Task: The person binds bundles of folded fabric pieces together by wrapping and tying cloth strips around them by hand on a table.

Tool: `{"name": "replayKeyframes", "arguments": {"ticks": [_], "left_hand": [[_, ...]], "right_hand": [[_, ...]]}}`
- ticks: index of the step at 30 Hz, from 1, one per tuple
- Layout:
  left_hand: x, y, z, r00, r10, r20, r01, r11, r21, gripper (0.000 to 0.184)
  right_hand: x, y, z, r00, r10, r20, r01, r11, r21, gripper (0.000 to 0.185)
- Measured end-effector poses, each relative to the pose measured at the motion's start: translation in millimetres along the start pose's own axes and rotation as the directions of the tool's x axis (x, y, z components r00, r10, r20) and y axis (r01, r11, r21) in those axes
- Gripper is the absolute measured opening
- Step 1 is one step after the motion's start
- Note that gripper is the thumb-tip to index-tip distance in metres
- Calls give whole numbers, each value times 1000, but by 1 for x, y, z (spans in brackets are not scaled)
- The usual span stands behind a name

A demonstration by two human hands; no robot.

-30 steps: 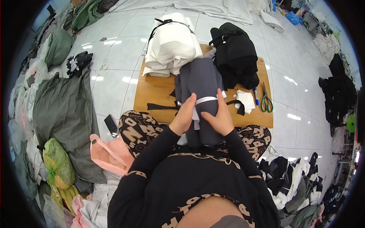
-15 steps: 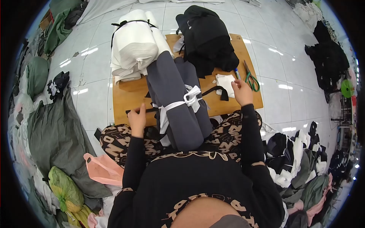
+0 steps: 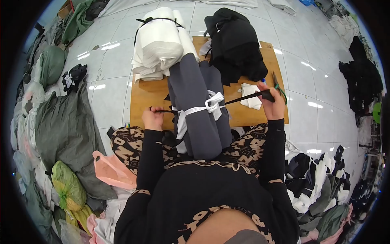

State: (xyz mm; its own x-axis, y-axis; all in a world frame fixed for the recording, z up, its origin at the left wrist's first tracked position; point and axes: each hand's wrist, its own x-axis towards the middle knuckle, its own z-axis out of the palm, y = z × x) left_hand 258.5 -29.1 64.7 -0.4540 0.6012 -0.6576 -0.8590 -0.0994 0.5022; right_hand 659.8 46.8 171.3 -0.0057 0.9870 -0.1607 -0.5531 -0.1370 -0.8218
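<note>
A dark grey fabric bundle [image 3: 198, 134] lies across the low wooden table's near edge and my lap. White strips tied in a knot [image 3: 214, 103] bind it round the middle. A black fabric strip [image 3: 243, 98] runs beneath the bundle and comes out on both sides. My left hand [image 3: 153, 118] is closed on its left end. My right hand [image 3: 273, 103] grips the other end, raised above the table, and that side of the strip is stretched taut. Green-handled scissors [image 3: 279, 90] lie just behind my right hand, partly hidden. Folded white cloth [image 3: 250, 96] sits beside that hand.
A white fabric roll [image 3: 160, 44] tied with black stands at the table's [image 3: 142, 99] back left. A black fabric bundle [image 3: 235, 44] is at the back right. A pink bag [image 3: 113, 171] and a yellow-green bag [image 3: 68, 187] lie left; fabric scraps [image 3: 315, 179] pile up right.
Both hands have taken hold of the black strip's ends. My right hand has lifted its end off the table and pulled it straight. The whole view has shifted slightly.
</note>
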Motion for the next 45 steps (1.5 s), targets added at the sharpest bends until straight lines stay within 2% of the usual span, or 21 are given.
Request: {"name": "replayKeyframes", "arguments": {"ticks": [4,6,8,12,14,16,17,20,23,25,26,27,30,32,34,38,39,40,42,44,45], "left_hand": [[-53,-6,52,961,169,219,-216,953,211,26],[-74,-32,60,890,183,417,-313,911,268,23],[-106,-43,68,873,177,454,-390,814,431,21],[-129,-27,55,791,360,495,-559,754,346,19],[-139,-38,45,745,390,540,-649,611,454,13],[-136,-45,52,340,473,813,-929,31,370,10],[-130,-45,57,222,471,854,-945,-110,307,15],[-123,-33,71,200,201,959,-913,-318,257,14],[-123,-37,76,174,182,968,-870,-431,238,15],[-110,-43,64,168,170,971,-849,-476,231,13],[-123,-38,66,328,286,900,-901,-192,390,12],[-125,-30,62,336,260,905,-906,-173,386,15],[-132,-2,48,143,186,972,-940,-282,192,24],[-141,4,38,-46,33,998,-935,-352,-31,29],[-140,9,39,-266,-213,940,-887,-329,-326,31],[-145,6,58,124,-352,928,-835,-543,-94,22],[-142,8,66,41,-207,978,-870,-488,-67,19],[-129,3,60,193,-169,967,-839,-540,73,19],[-129,5,68,323,-3,946,-922,-227,314,15],[-128,9,74,569,8,822,-819,94,566,12],[-129,10,75,675,-31,737,-709,251,660,12]], "right_hand": [[-14,10,67,807,-97,583,110,994,13,24],[-48,16,133,855,214,473,17,899,-437,27],[-50,80,157,766,49,640,280,872,-402,24],[-40,78,171,822,198,534,90,881,-464,20],[-33,72,173,844,268,465,-119,938,-325,21],[-40,71,177,835,275,476,-126,938,-322,22],[-46,69,177,824,284,490,-132,938,-320,22],[-51,37,183,790,204,578,-85,970,-226,22],[-52,8,209,809,140,570,-111,990,-87,22],[-48,48,224,723,329,608,-229,944,-239,22],[-45,66,225,668,422,613,-281,906,-318,22],[-42,74,227,673,425,605,-272,903,-332,23],[-13,48,224,600,436,671,308,648,-697,22],[-10,44,237,389,434,813,864,134,-485,16],[-30,67,250,216,527,822,974,-61,-217,14],[-26,99,269,252,603,757,965,-97,-243,18],[-14,92,267,267,622,736,939,3,-344,19],[-5,78,259,278,642,714,893,100,-438,22],[4,25,232,330,456,827,792,342,-505,68],[-3,15,205,483,559,674,718,188,-670,111],[-6,40,186,481,525,702,697,258,-669,122]]}}
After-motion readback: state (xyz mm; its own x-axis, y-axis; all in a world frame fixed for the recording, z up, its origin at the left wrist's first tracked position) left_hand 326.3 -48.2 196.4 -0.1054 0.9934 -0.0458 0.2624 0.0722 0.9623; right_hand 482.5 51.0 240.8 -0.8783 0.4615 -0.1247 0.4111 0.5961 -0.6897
